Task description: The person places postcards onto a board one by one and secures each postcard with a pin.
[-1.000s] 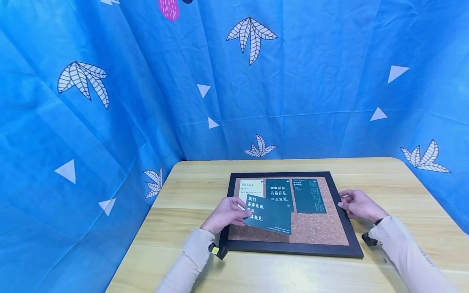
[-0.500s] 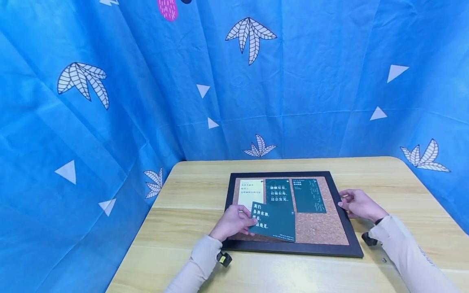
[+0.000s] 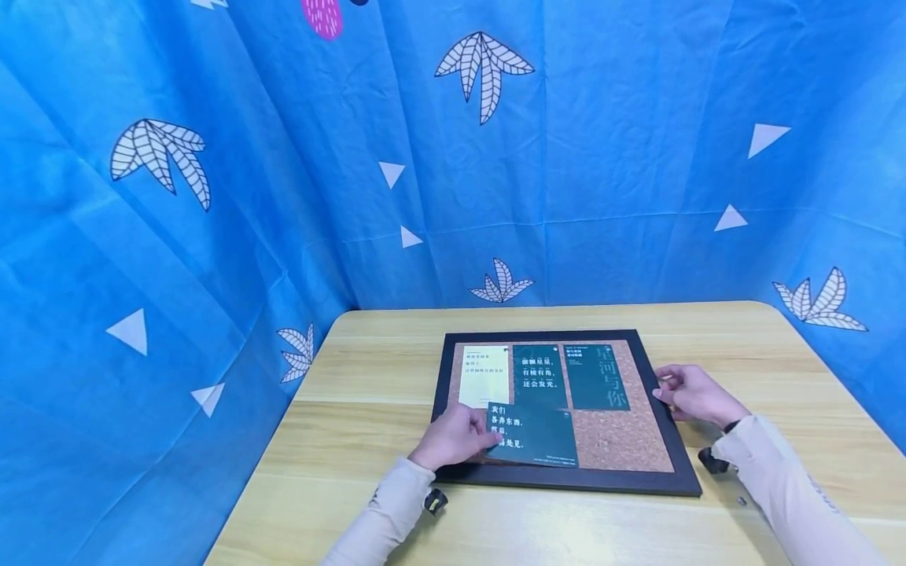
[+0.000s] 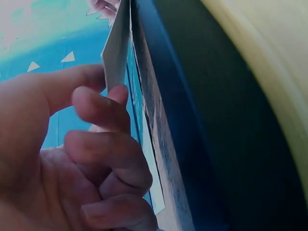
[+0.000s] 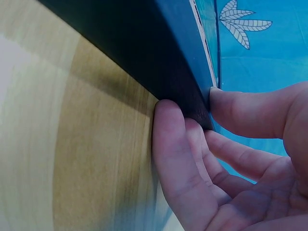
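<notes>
My left hand (image 3: 451,437) pinches a green card (image 3: 541,434) with white Chinese characters by its left edge. The card lies slightly turned over the lower part of a black-framed cork board (image 3: 619,444). In the left wrist view, thumb and index finger hold the card (image 4: 115,55) a little off the cork, other fingers curled. My right hand (image 3: 699,395) grips the board's right frame edge; in the right wrist view its thumb is on top and its fingers against the frame's side (image 5: 144,48). A cream card (image 3: 484,376) and two green cards, one middle (image 3: 539,376) and one right (image 3: 594,385), line the board's top.
The board lies flat on a light wooden table (image 3: 340,456). A small silvery piece (image 3: 742,501) sits near my right sleeve. Blue patterned cloth (image 3: 602,157) hangs behind and at the sides. Each wrist wears a small black camera.
My left hand has carried the green card down and slightly right, lower and flatter over the board, uncovering more of the top cards. The right hand stays on the frame.
</notes>
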`<state>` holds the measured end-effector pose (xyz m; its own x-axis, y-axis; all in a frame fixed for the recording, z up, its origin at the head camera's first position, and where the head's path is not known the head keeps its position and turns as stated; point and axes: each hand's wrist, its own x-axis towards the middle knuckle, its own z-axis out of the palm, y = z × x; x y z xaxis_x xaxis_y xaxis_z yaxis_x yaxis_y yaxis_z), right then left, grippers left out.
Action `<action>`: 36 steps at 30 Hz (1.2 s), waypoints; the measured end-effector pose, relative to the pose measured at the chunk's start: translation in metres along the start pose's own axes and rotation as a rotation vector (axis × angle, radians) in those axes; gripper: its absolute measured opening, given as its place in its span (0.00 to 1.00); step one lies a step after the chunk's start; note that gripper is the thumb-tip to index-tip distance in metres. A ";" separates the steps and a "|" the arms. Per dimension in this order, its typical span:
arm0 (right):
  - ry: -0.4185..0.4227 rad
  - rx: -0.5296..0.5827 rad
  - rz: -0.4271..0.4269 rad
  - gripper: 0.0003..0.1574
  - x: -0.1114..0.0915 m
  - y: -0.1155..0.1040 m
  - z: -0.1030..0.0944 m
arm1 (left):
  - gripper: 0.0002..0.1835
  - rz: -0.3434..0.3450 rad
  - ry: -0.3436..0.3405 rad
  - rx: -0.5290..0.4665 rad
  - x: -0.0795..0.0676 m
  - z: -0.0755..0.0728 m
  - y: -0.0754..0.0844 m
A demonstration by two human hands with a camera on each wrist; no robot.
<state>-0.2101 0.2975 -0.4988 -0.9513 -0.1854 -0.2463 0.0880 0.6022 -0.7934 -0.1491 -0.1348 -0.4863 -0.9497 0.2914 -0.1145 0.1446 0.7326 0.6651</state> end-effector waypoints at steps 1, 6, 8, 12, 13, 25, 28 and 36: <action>0.000 0.000 0.000 0.33 0.000 0.000 0.000 | 0.20 -0.007 -0.007 0.015 -0.001 0.000 0.001; 0.004 -0.008 0.002 0.33 -0.001 -0.002 0.000 | 0.21 -0.025 -0.024 0.078 -0.001 0.003 0.004; 0.005 -0.010 0.000 0.33 -0.001 -0.003 0.000 | 0.22 -0.023 -0.020 0.105 0.000 0.005 0.004; 0.003 -0.015 -0.009 0.33 -0.001 -0.003 0.000 | 0.23 -0.015 -0.021 0.146 0.002 0.006 0.006; 0.003 -0.014 -0.011 0.33 -0.001 -0.002 0.000 | 0.24 -0.011 -0.022 0.153 0.002 0.006 0.007; 0.000 -0.010 -0.027 0.33 -0.001 -0.001 0.000 | 0.26 -0.018 -0.044 0.225 0.005 0.009 0.013; 0.001 -0.013 -0.021 0.34 -0.001 -0.001 0.000 | 0.26 -0.024 -0.049 0.232 0.005 0.010 0.014; 0.003 -0.005 -0.024 0.33 -0.002 -0.001 0.000 | 0.27 -0.027 -0.039 0.256 0.005 0.012 0.019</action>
<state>-0.2086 0.2976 -0.4978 -0.9541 -0.1970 -0.2256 0.0639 0.6019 -0.7960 -0.1479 -0.1117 -0.4830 -0.9435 0.2894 -0.1613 0.1897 0.8710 0.4532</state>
